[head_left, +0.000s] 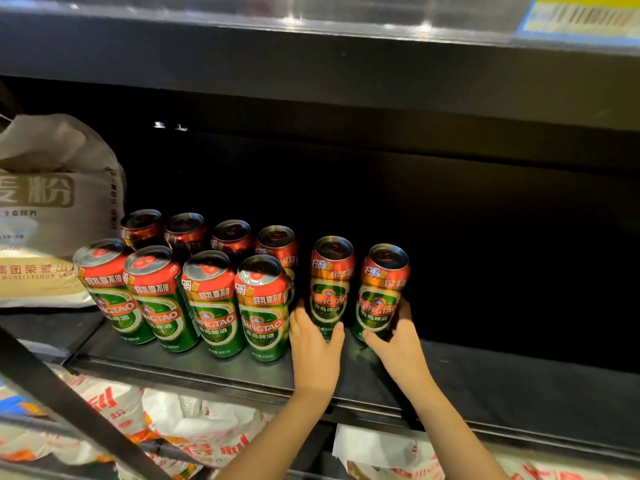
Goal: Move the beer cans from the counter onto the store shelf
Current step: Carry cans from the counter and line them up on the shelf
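Several green-and-red beer cans stand upright in two rows on the black shelf, among them a front-row can. Two more stand apart to the right of the group. My left hand is wrapped round the base of the nearer of those two cans, with fingers on its left and thumb on its right. My right hand holds the base of the rightmost can, with thumb in front and fingers curling behind. Both cans rest on the shelf. The counter is out of view.
A beige flour sack stands at the shelf's left end, beside the cans. The shelf runs dark and bare to the right. An upper shelf edge with a price label hangs overhead. White and red bags fill the lower shelf. A dark diagonal bar crosses bottom left.
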